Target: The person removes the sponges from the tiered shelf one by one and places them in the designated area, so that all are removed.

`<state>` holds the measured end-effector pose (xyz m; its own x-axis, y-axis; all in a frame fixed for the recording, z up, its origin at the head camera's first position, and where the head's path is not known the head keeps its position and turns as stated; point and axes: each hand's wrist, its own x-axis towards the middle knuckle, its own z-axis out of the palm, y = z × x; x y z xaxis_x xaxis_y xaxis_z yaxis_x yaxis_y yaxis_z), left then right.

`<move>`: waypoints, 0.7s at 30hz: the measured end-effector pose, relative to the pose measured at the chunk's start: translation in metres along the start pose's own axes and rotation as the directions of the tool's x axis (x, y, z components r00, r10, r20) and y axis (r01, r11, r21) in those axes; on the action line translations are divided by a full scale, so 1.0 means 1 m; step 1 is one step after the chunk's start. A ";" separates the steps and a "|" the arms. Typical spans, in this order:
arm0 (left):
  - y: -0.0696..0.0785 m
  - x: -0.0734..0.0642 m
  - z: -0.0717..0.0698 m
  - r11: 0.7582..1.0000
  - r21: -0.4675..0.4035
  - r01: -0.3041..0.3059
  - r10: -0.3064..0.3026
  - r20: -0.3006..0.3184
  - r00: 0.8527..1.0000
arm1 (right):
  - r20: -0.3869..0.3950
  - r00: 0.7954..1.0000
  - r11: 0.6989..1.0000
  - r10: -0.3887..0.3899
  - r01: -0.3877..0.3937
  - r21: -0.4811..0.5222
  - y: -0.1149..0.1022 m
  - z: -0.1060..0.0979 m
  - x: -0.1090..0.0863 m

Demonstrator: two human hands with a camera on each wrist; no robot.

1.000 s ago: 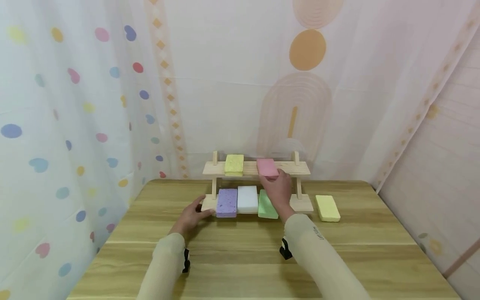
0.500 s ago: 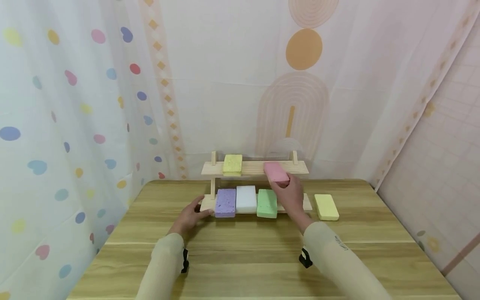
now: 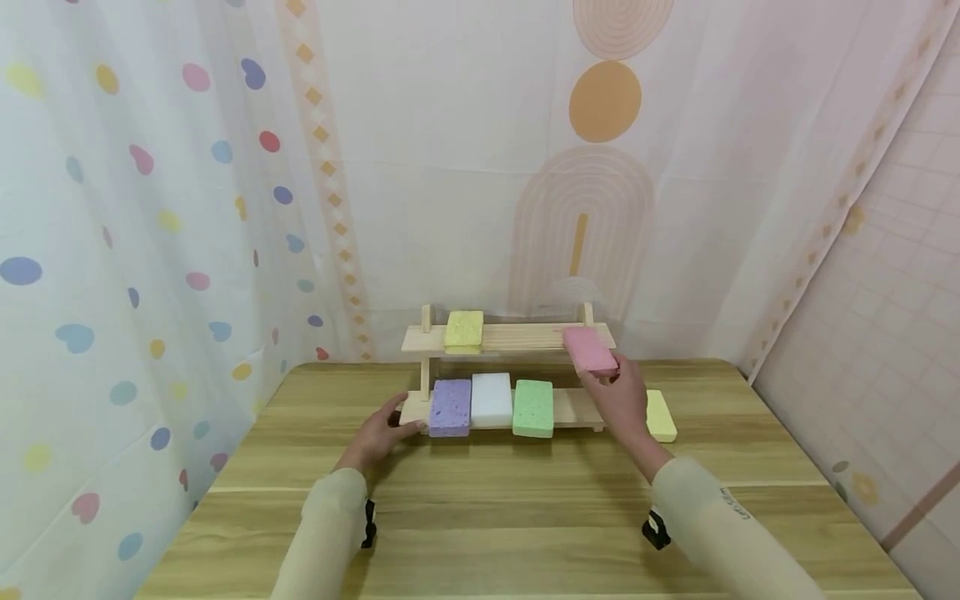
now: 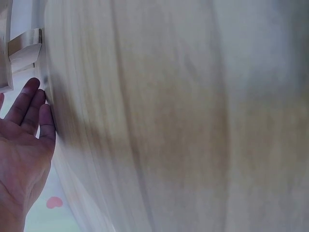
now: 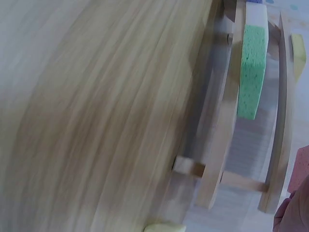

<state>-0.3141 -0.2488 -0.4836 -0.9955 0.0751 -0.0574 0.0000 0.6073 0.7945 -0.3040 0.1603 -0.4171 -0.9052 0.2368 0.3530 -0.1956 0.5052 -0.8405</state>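
A pink sponge (image 3: pixel 590 350) is in my right hand (image 3: pixel 622 392), pinched at its near end, at the right end of the upper shelf board (image 3: pixel 525 337). My left hand (image 3: pixel 378 433) rests at the left end of the lower shelf board (image 3: pixel 573 408), thumb at its front edge. Its fingers look straight in the left wrist view. A purple sponge (image 3: pixel 450 408), a white sponge (image 3: pixel 491 400) and a green sponge (image 3: pixel 533 408) lie side by side on the lower board. One yellow sponge (image 3: pixel 464 331) sits on the upper board's left part.
A pale yellow sponge (image 3: pixel 661 417) lies on the wooden table (image 3: pixel 480 517) right of the rack, partly behind my right hand. Upright posts (image 3: pixel 425 379) join the two boards. A patterned curtain (image 3: pixel 450 167) hangs behind the table.
My right hand has moved to the right along the upper board, carrying the pink sponge from near its middle to its right end. The left hand stays in place.
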 end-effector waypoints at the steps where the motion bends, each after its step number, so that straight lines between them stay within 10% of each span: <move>1: 0.000 0.000 0.000 1.000 -0.001 0.003 -0.003 0.000 1.000 | 0.001 1.000 1.000 0.006 -0.006 -0.003 0.002 -0.003 0.000; 21: 0.002 -0.002 0.000 1.000 0.011 0.011 -0.011 -0.002 1.000 | -0.142 0.990 0.999 0.006 -0.011 -0.030 0.026 -0.057 0.004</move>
<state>-0.3121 -0.2479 -0.4817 -0.9957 0.0670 -0.0646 -0.0096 0.6170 0.7869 -0.2912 0.2220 -0.4139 -0.8439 0.3552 0.4022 -0.1744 0.5272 -0.8317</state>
